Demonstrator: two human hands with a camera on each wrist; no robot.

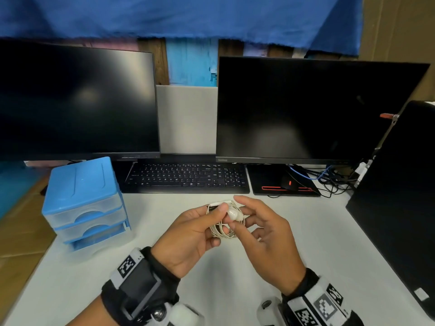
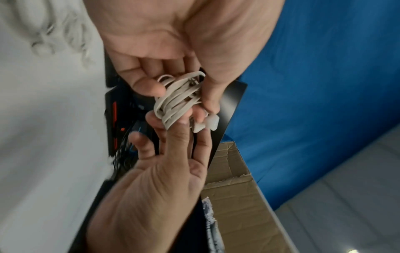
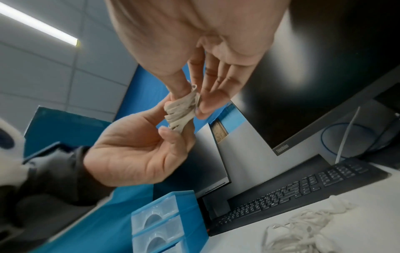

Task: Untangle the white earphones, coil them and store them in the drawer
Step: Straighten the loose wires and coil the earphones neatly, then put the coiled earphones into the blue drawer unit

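Observation:
The white earphones (image 1: pixel 227 228) are wound into a small coil and held above the middle of the white table (image 1: pixel 211 278). My left hand (image 1: pixel 220 218) grips the coil from the left, with the thumb on top. My right hand (image 1: pixel 240 215) pinches its right side, where the two earbuds (image 1: pixel 234 214) show. In the left wrist view the coil (image 2: pixel 173 106) sits between the left hand's thumb and fingers, with the earbuds (image 2: pixel 207 123) sticking out. In the right wrist view the right hand (image 3: pixel 192 101) pinches the coil (image 3: pixel 180 113). The blue drawer unit (image 1: pixel 87 203) stands at the left with its three translucent drawers closed.
Two dark monitors (image 1: pixel 77 100) (image 1: pixel 306 109) stand at the back, with a black keyboard (image 1: pixel 188 177) and a mouse (image 1: pixel 288 182) on a mat in front. A black panel (image 1: pixel 404 196) leans at the right. The right wrist view shows a loose pale cord pile (image 3: pixel 303 227) on the table.

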